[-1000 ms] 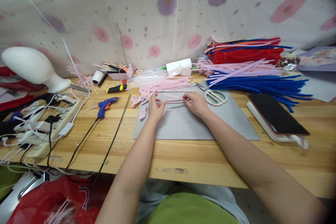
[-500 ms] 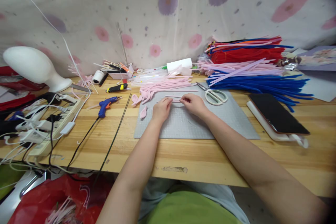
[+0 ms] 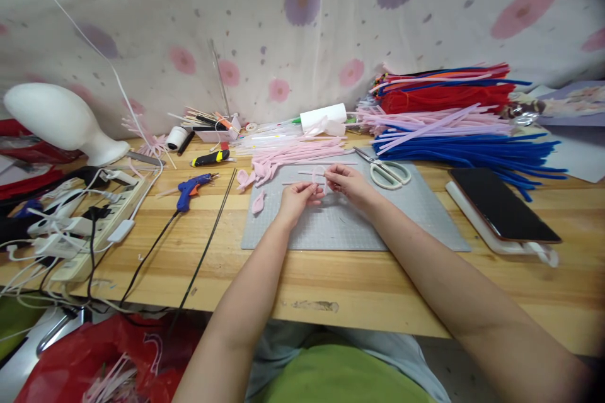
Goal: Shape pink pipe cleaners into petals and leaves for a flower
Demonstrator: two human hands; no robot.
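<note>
Both my hands meet over a grey cutting mat (image 3: 406, 220). My left hand (image 3: 297, 198) and my right hand (image 3: 347, 181) pinch a thin pink pipe cleaner (image 3: 320, 172) between them, bent into a small loop. More pink pipe cleaners (image 3: 297, 152) lie in a heap just beyond, and small pink folded petal shapes (image 3: 258, 203) rest at the mat's left edge. Scissors (image 3: 385, 170) lie on the mat to the right of my right hand.
A blue glue gun (image 3: 193, 187) and a power strip with cables (image 3: 85, 220) sit at the left. Stacks of red, pink and blue pipe cleaners (image 3: 454, 119) fill the back right. A black phone (image 3: 503, 204) lies on a white tray. A white foam head (image 3: 61, 121) stands far left.
My hands drew together from a wide spread along the straight pipe cleaner. They lifted it slightly and bent it into a loop between the fingertips.
</note>
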